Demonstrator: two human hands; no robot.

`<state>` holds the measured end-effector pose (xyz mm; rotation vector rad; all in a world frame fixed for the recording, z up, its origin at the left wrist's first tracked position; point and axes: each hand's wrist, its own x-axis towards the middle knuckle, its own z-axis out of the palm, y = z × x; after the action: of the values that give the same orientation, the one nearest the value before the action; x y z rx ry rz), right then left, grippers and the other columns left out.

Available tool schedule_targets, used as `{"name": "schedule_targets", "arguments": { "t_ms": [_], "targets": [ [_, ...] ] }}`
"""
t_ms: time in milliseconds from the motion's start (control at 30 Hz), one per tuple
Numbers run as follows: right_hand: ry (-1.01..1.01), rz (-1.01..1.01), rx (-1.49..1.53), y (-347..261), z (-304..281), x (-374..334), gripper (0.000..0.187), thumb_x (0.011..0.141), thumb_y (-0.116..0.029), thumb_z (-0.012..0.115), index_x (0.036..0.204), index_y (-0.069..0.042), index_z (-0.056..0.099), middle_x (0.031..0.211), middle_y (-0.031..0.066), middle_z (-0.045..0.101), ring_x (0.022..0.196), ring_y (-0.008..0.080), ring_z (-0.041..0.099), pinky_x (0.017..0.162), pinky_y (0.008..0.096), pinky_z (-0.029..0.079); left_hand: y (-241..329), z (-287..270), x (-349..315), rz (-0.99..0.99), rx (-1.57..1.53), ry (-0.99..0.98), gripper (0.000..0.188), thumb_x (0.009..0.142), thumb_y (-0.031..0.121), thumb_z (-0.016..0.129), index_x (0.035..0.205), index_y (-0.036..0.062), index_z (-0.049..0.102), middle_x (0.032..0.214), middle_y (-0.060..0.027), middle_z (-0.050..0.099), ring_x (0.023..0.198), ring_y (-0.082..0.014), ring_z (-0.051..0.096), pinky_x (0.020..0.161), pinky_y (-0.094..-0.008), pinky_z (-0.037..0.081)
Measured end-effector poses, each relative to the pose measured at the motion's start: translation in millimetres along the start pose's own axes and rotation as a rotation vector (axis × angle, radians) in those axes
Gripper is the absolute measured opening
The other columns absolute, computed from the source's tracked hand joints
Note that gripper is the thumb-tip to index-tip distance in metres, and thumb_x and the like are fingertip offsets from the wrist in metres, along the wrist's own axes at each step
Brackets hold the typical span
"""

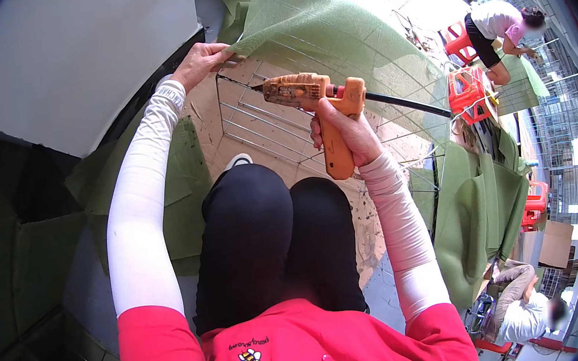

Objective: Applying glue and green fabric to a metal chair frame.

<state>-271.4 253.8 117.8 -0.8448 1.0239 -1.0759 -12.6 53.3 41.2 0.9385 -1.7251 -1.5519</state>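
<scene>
A thin, fuzzy green felt sheet (328, 28) is draping over a square-meshed wire grid panel (274, 121). The left hand (201, 63) is reaching forward with the arm extended, fingers pinching shut on the sheet's lower edge. The right hand (341, 134) is wrapping closed round the handle of an orange glue gun (315, 101) — glue-crusted, its nozzle pointing left toward the pinched edge — held above the grid.

— Can you see the left hand's fingers (223, 53)?
— Only partly; their tips tuck under the green mesh fabric sheet (328, 31).
— And the orange glue gun (320, 108)?
— Its trigger hides behind the right hand (345, 134); its nozzle tip is too small to tell.
</scene>
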Motion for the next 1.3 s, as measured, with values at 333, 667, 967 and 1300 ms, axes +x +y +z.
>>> {"name": "schedule_targets", "arguments": {
  "t_ms": [333, 667, 967, 1300],
  "targets": [
    [-0.039, 0.042, -0.052, -7.5, -0.1, -2.8, 0.031, 0.095, -0.026, 0.055, 0.118, -0.011, 0.040, 0.080, 0.0091, 0.054, 0.062, 0.0170, 0.055, 0.054, 0.0306, 0.048, 11.0, 11.1, -6.0, 0.021, -0.043, 0.001, 0.032, 0.096, 0.030, 0.054, 0.111, 0.0040, 0.066, 0.092, -0.0023, 0.070, 0.082, -0.0065, 0.065, 0.069, -0.0194, 0.047],
    [-0.032, 0.021, -0.065, -11.4, 2.0, -4.7, 0.031, 0.096, -0.028, 0.054, 0.116, -0.010, 0.040, 0.074, 0.0076, 0.054, 0.060, 0.0169, 0.055, 0.053, 0.0300, 0.048, 18.9, 17.2, -11.9, 0.032, -0.033, 0.013, 0.032, 0.096, 0.032, 0.055, 0.110, 0.0058, 0.067, 0.089, 0.0003, 0.069, 0.077, -0.0031, 0.060, 0.068, -0.0197, 0.045],
    [0.030, -0.024, -0.069, -13.2, 9.8, -7.1, 0.030, 0.094, -0.023, 0.057, 0.115, -0.008, 0.042, 0.068, 0.0051, 0.054, 0.054, 0.0143, 0.054, 0.048, 0.0278, 0.047, 14.7, 6.3, -9.0, 0.010, -0.002, 0.014, 0.033, 0.095, 0.033, 0.056, 0.110, 0.0065, 0.068, 0.086, 0.0011, 0.070, 0.071, -0.0025, 0.057, 0.065, -0.0192, 0.044],
    [0.030, 0.031, -0.072, -18.4, 11.1, -9.5, 0.029, 0.094, -0.025, 0.058, 0.113, -0.008, 0.044, 0.070, 0.0048, 0.054, 0.057, 0.0135, 0.055, 0.051, 0.0281, 0.048, 18.4, -1.0, -11.0, 0.038, 0.006, 0.007, 0.033, 0.095, 0.032, 0.056, 0.111, 0.0059, 0.067, 0.089, -0.0008, 0.070, 0.076, -0.0048, 0.060, 0.068, -0.0197, 0.047]
  ]
}}
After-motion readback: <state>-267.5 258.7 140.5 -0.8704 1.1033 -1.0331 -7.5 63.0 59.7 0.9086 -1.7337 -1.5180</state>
